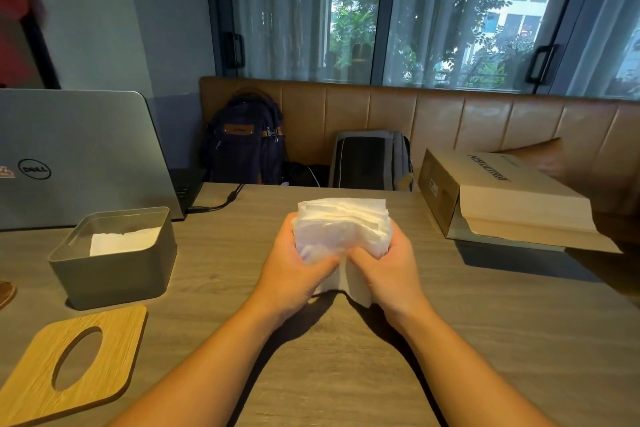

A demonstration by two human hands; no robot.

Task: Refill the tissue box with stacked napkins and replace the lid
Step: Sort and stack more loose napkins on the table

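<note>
Napkins [341, 225], sides under hands [294, 267]

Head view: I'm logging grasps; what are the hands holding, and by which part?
A thick stack of white paper napkins: the left hand grips its left side, the right hand its right side, thumbs on the near face.

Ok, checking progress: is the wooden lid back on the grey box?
No, the wooden lid lies flat on the table beside the open grey box.

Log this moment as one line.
left hand, right hand: grip napkin stack | box: open, napkins inside | lid: off, flat on table
</note>
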